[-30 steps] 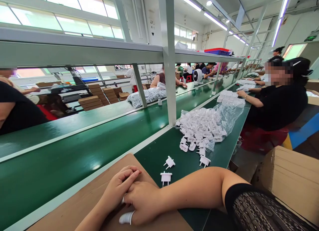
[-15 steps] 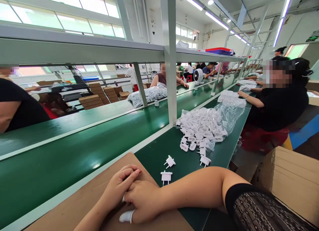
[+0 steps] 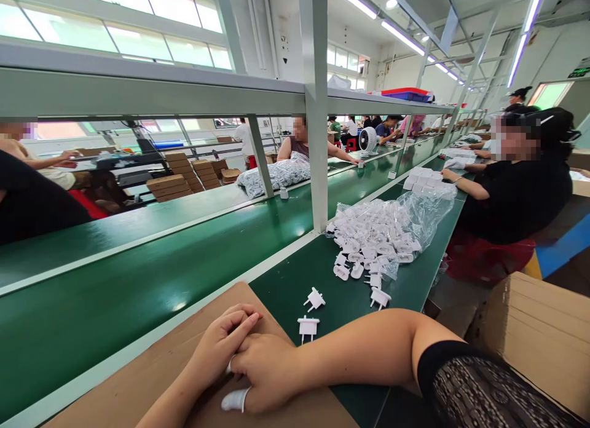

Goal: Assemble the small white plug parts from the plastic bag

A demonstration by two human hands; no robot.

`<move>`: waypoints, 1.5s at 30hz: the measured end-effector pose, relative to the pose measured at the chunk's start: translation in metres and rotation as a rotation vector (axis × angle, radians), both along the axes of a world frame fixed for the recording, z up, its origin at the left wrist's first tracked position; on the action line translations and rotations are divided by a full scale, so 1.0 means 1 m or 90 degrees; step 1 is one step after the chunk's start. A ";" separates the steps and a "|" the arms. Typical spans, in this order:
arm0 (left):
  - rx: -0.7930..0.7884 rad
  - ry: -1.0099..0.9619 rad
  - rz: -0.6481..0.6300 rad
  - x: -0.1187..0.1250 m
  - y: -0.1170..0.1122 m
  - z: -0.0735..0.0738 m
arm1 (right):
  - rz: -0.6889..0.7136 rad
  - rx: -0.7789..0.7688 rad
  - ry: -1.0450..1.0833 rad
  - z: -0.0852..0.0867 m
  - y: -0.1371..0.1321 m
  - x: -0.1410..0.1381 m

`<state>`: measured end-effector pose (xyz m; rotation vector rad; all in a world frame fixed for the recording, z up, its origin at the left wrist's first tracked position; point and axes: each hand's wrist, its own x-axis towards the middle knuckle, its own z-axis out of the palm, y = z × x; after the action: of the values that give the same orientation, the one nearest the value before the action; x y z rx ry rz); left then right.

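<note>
My left hand (image 3: 229, 336) and my right hand (image 3: 267, 369) rest together, one against the other, on a brown cardboard sheet (image 3: 152, 379). Fingers of the left hand are closed and lie against the right hand's knuckles. White finger cots (image 3: 235, 400) cover two digits of the right hand, whose other fingers are curled and partly hidden. I see no part in either hand. Just beyond my right wrist lie loose white two-pin plug pieces (image 3: 308, 327) on the green bench. Farther along is a heap of similar white plug pieces (image 3: 369, 237), partly in a clear plastic bag (image 3: 431, 216).
A green conveyor belt (image 3: 184, 280) runs past the bench, carrying small white pieces (image 3: 284, 194). A grey post (image 3: 314, 108) holds up a shelf. A co-worker in black (image 3: 516, 188) sits at the right, near a cardboard box (image 3: 544, 336). Another person (image 3: 295, 148) sits across the belt.
My hands have stayed still. Across the belt, the person's arm has reached further out to a small white piece on it. White pieces on the belt have shifted slightly toward me.
</note>
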<state>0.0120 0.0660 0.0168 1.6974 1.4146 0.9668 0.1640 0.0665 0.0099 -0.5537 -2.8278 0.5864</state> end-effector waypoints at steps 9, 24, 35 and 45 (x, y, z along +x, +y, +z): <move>-0.005 -0.005 -0.010 -0.001 -0.001 -0.002 | -0.003 -0.011 0.014 -0.002 -0.001 0.000; 0.074 -0.015 -0.019 -0.008 0.013 -0.003 | -0.088 -0.102 0.096 -0.009 0.004 -0.001; 0.072 -0.021 -0.025 -0.005 0.010 -0.006 | -0.102 -0.109 0.075 -0.007 0.000 0.000; 0.041 -0.041 -0.029 -0.005 0.007 -0.008 | -0.080 -0.109 0.078 -0.003 -0.001 0.001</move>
<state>0.0073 0.0734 0.0087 1.7218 1.3104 1.0434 0.1648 0.0653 0.0072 -0.6936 -2.6214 0.8126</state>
